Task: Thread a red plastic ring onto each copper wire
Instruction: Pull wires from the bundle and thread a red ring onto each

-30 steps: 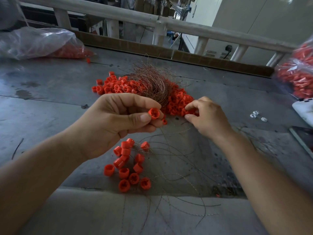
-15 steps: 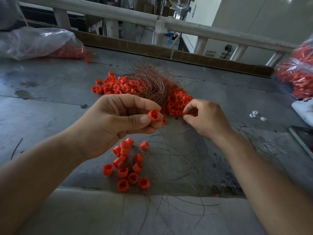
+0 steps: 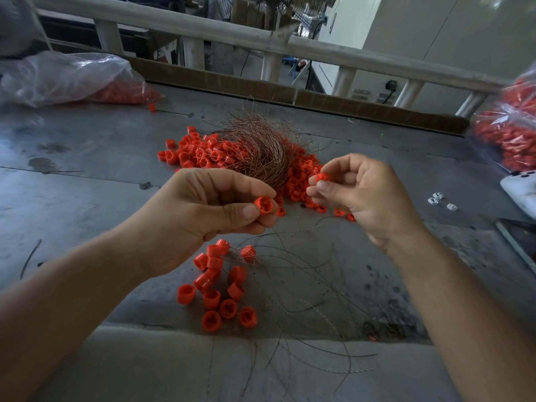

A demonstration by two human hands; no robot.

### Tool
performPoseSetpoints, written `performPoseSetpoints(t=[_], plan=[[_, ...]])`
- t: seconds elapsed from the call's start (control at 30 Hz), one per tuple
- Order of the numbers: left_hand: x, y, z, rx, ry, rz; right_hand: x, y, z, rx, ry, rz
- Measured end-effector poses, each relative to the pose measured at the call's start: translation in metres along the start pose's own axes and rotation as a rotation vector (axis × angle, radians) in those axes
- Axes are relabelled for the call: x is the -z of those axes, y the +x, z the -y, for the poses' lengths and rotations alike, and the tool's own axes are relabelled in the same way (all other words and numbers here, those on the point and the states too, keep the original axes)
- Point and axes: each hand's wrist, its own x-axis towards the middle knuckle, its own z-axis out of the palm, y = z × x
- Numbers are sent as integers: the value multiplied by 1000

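My left hand (image 3: 200,216) pinches a red plastic ring (image 3: 264,205) between thumb and forefinger, above the grey table. My right hand (image 3: 362,195) is lifted off the table and holds a second red ring (image 3: 322,178) at its fingertips. Behind both hands lies a tangled bundle of copper wire (image 3: 258,149) on a heap of loose red rings (image 3: 200,152). Below my left hand sits a cluster of red rings (image 3: 220,288) with thin copper wires (image 3: 304,274) trailing from them toward the near edge.
A clear plastic bag of red rings (image 3: 72,79) lies at the back left, another bag (image 3: 510,134) at the right edge. Small white parts (image 3: 438,198) and a white device (image 3: 522,190) sit at the right. A grey railing (image 3: 232,27) runs behind the table.
My right hand has risen from the heap of loose rings with a red ring in its fingertips. My left hand has held its ring in place.
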Motion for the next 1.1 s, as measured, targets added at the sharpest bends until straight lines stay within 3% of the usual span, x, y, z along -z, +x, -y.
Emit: performPoseSetpoints(t=[0.23,0.6,1.1], plan=[[-2,1,0,11,17,-27,-7,-13,19,45,50,180],[-3,3,3,6,76,-64,-17,-23,22,102,72,292],[-3,2,1,2,77,-104,-22,-25,20,100,88,317]])
